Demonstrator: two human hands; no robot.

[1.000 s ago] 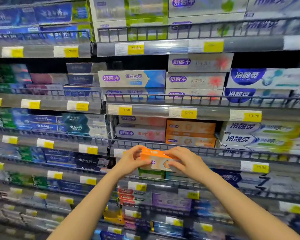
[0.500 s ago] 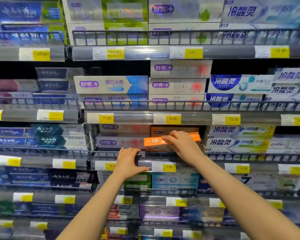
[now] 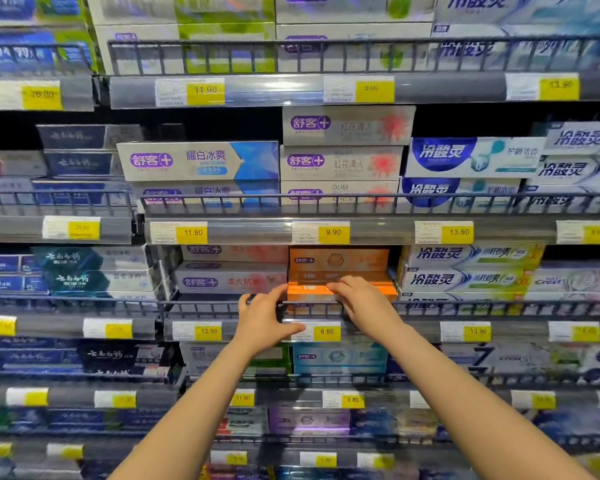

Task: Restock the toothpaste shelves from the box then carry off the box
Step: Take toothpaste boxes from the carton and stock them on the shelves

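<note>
Here, nearest the camera: two bare forearms reaching up and forward to a shop shelf. Left hand (image 3: pixel 264 320), fingers spread and curved, resting over the wire rail (image 3: pixel 201 306) at the shelf front, fingertips just touching the left end of the orange toothpaste box (image 3: pixel 312 292), thumb lying across the price strip (image 3: pixel 326 331) marked 6.80; it grasps nothing. Right hand (image 3: pixel 364 303), palm down, fingers laid flat and pressed along the top front edge of the same box, not closed round it. Orange toothpaste box: lying lengthwise just behind the rail, directly under the right fingers, atop another orange carton partly hidden by the rail. Behind the hands: stacked orange cartons (image 3: pixel 338 261) of the same make. Left of the grip: pale cartons with purple logo (image 3: pixel 229 281). Right of the grip: white and green cartons (image 3: pixel 465 278). Above: upper shelf edge with yellow tag (image 3: pixel 333 232) reading 9.90, further toothpaste cartons beyond.
</note>
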